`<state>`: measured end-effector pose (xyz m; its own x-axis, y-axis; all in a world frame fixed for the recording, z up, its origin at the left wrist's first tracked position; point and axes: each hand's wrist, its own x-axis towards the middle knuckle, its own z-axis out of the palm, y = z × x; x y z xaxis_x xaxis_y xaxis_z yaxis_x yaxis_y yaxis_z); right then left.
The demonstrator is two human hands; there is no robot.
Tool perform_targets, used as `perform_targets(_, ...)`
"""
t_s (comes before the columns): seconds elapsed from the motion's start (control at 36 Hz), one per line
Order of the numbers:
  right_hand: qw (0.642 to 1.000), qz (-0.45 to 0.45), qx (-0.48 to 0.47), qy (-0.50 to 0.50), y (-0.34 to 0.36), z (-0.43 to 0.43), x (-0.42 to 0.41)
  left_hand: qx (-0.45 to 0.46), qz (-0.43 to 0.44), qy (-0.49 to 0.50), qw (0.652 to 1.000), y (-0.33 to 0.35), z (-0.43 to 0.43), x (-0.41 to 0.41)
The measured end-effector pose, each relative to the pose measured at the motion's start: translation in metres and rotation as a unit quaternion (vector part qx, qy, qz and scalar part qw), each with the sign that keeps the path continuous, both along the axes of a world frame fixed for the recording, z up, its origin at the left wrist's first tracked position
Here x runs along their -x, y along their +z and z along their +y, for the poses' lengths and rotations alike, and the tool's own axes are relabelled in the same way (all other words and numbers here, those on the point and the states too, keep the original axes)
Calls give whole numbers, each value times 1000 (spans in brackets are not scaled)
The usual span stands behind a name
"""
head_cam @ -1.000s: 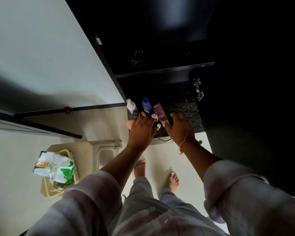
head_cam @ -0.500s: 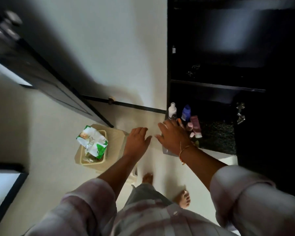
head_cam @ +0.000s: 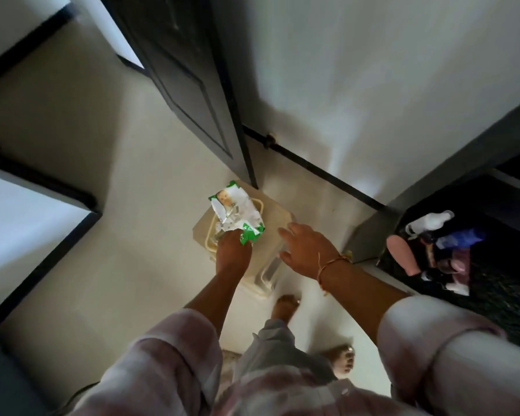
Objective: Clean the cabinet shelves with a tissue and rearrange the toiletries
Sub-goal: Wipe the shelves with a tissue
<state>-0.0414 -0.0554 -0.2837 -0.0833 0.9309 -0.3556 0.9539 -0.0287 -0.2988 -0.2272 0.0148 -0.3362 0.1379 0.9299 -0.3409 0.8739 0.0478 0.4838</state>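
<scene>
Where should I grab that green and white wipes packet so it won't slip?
Pinch the crumpled green end of the wipes packet, coming from above on your own side. It lies across the basket, and that loose end points toward you.

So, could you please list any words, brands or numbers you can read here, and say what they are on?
None can be read.
On the green and white tissue pack: print too blurred to read.
On the toiletry bottles on the cabinet shelf: labels too dark and blurred.
</scene>
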Motion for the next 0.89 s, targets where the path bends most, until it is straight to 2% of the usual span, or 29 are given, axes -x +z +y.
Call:
perform_targets(0.36, 996, 0, 83, 11, -37, 71, 41, 138, 56, -19, 989, -71, 63, 34)
perform_targets(0.44, 996, 0, 94, 10, -44, 79, 45, 121, 54, -12, 991, -81, 69, 38)
perform_targets(0.69, 993, -1, 114, 15, -56, 92, 58, 73, 39, -81, 993, -98, 82, 34)
perform_targets(0.89, 993, -2, 117, 14, -62, 94, 61, 120, 80, -116, 983, -112, 94, 26)
